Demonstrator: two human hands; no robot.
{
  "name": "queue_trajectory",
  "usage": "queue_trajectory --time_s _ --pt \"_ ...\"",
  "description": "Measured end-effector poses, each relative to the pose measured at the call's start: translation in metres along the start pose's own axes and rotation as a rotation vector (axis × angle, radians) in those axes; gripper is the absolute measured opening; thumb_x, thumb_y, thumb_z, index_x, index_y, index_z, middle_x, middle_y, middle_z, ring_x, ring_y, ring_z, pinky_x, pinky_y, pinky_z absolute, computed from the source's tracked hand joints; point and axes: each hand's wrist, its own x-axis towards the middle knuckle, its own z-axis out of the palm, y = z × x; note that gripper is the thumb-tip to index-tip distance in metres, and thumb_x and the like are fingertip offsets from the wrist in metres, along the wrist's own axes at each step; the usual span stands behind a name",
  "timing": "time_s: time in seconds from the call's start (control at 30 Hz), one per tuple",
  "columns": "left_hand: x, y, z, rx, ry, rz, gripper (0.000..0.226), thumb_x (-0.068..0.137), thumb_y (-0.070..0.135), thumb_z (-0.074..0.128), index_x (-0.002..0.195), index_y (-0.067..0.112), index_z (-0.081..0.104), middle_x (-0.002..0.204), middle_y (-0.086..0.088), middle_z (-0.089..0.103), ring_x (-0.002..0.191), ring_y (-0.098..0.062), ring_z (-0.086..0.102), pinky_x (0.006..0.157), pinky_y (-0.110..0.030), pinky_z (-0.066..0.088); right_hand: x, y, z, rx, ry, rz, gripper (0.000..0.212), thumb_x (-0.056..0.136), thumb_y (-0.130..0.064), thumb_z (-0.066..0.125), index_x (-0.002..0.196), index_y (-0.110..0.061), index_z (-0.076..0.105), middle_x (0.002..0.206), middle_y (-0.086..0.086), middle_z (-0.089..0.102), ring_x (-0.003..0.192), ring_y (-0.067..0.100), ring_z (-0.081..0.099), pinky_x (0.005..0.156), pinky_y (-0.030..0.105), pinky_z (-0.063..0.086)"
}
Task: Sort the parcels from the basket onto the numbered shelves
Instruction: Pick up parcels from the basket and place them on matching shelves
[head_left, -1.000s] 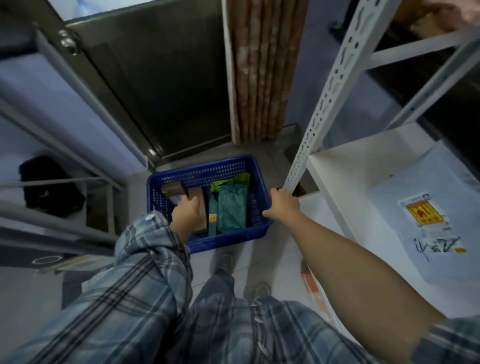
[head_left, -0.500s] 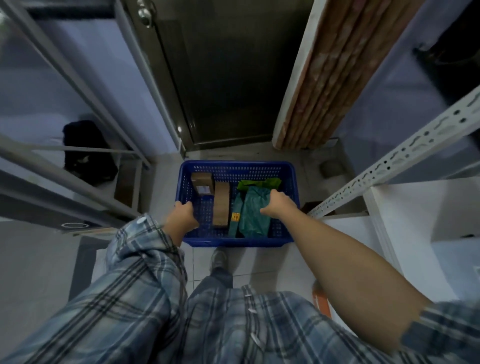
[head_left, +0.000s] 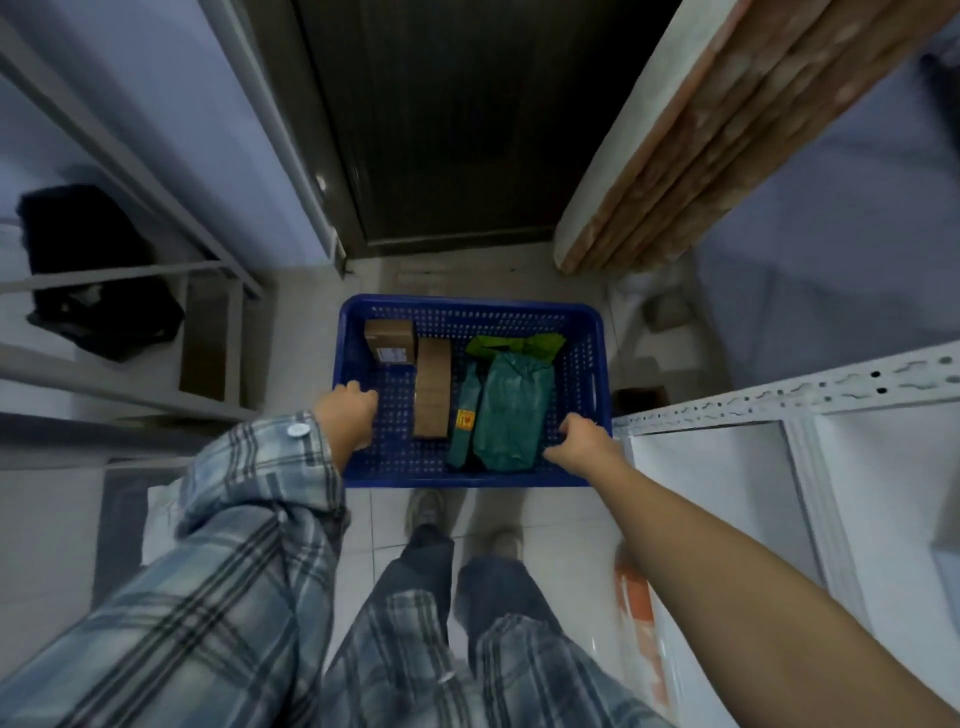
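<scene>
- A blue perforated plastic basket (head_left: 470, 470) is sitting on the pale tiled floor (head_left: 524, 506) at the centre of the frame.
- The left hand (head_left: 347, 413) is curling its fingers over the basket's left rim, gripping it.
- The right hand (head_left: 581, 444) is gripping the basket's lower right rim the same way.
- Inside are lying a small brown cardboard box (head_left: 390, 343) at upper left, a long brown cardboard parcel (head_left: 432, 395) beside it, and dark green plastic mailer bags (head_left: 506, 415) to the right.
- A white metal shelf (head_left: 779, 467) is standing at the right edge.

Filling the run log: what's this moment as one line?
left hand: grips basket left rim | right hand: grips right rim | parcels: inside
</scene>
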Motion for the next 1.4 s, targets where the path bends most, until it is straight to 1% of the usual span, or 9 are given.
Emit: queue_trajectory --time_s 0.2,0.37,0.53,0.8,0.93,1.07,1.17,1.27,1.4 --pt "0.068 0.015 0.024 0.065 -0.056 0.039 0.035 0.088 0.011 0.054 0.122 0.006 0.045 0.122 -0.016 0.046 0.111 -0.032 0.049 0.086 -0.039 0.044 0.076 0.014 0.021 0.191 -0.03 0.061 0.047 0.086 -0.026 0.063 0.127 -0.009 0.048 0.126 0.01 0.054 0.112 0.027 0.054 0.085 0.032 0.043" --pt "0.137 0.05 0.087 -0.046 -0.169 0.087 0.05 0.088 0.02 0.06 0.133 0.008 0.039 0.128 -0.014 0.044 0.116 -0.03 0.047 0.09 -0.038 0.046 0.152 0.035 0.07 0.278 -0.092 0.091 0.047 0.085 -0.023 0.063 0.126 -0.008 0.047 0.123 0.012 0.055 0.1 0.024 0.055 0.083 0.032 0.046" --pt "0.203 0.092 0.157 -0.253 -0.234 0.101 0.057 0.088 0.03 0.06 0.135 0.008 0.038 0.134 -0.012 0.044 0.118 -0.028 0.047 0.09 -0.038 0.046 0.228 0.057 0.128 0.328 -0.139 0.098 0.046 0.088 -0.023 0.061 0.126 -0.006 0.045 0.123 0.013 0.052 0.106 0.025 0.054 0.087 0.032 0.045" --pt "0.301 0.143 0.245 -0.567 -0.333 0.063 0.057 0.087 0.028 0.063 0.135 0.012 0.038 0.129 -0.009 0.05 0.114 -0.026 0.053 0.094 -0.04 0.047 0.33 0.077 0.205 0.489 -0.141 0.177 0.051 0.087 -0.02 0.063 0.13 -0.004 0.041 0.128 0.013 0.052 0.107 0.023 0.053 0.087 0.03 0.044" --pt "0.337 0.153 0.272 -0.763 -0.336 0.035 0.064 0.083 0.029 0.067 0.137 0.015 0.036 0.132 -0.008 0.05 0.115 -0.026 0.054 0.097 -0.044 0.046 0.371 0.083 0.225 0.602 -0.113 0.283 0.068 0.085 -0.022 0.067 0.139 -0.005 0.029 0.134 0.014 0.046 0.115 0.029 0.051 0.092 0.035 0.046" --pt "0.357 0.166 0.286 -0.97 -0.354 -0.046 0.06 0.087 0.019 0.064 0.139 0.011 0.035 0.137 -0.007 0.048 0.121 -0.026 0.05 0.101 -0.037 0.044 0.392 0.087 0.234 0.786 -0.136 0.371 0.081 0.086 -0.02 0.066 0.149 -0.01 0.015 0.143 0.011 0.039 0.127 0.028 0.044 0.099 0.031 0.039" --pt "0.361 0.175 0.289 -1.088 -0.391 -0.071 0.063 0.088 0.013 0.062 0.143 0.009 0.031 0.139 -0.009 0.048 0.124 -0.025 0.049 0.1 -0.031 0.043 0.395 0.087 0.238 0.856 -0.175 0.377 0.073 0.088 -0.017 0.064 0.147 -0.012 0.021 0.141 0.01 0.043 0.125 0.026 0.045 0.093 0.028 0.038" --pt "0.359 0.181 0.288 -1.128 -0.412 -0.081 0.063 0.088 0.01 0.062 0.143 0.008 0.03 0.139 -0.008 0.047 0.125 -0.024 0.047 0.094 -0.024 0.04 0.394 0.086 0.245 0.878 -0.202 0.354 0.062 0.088 -0.017 0.064 0.141 -0.013 0.033 0.136 0.008 0.048 0.112 0.02 0.05 0.09 0.025 0.039" --pt "0.357 0.18 0.283 -1.19 -0.433 -0.119 0.067 0.085 0.011 0.066 0.142 0.007 0.031 0.139 -0.01 0.047 0.124 -0.025 0.048 0.1 -0.031 0.042 0.394 0.086 0.244 0.92 -0.179 0.373 0.052 0.089 -0.019 0.063 0.136 -0.009 0.042 0.132 0.01 0.053 0.115 0.024 0.054 0.09 0.027 0.043"
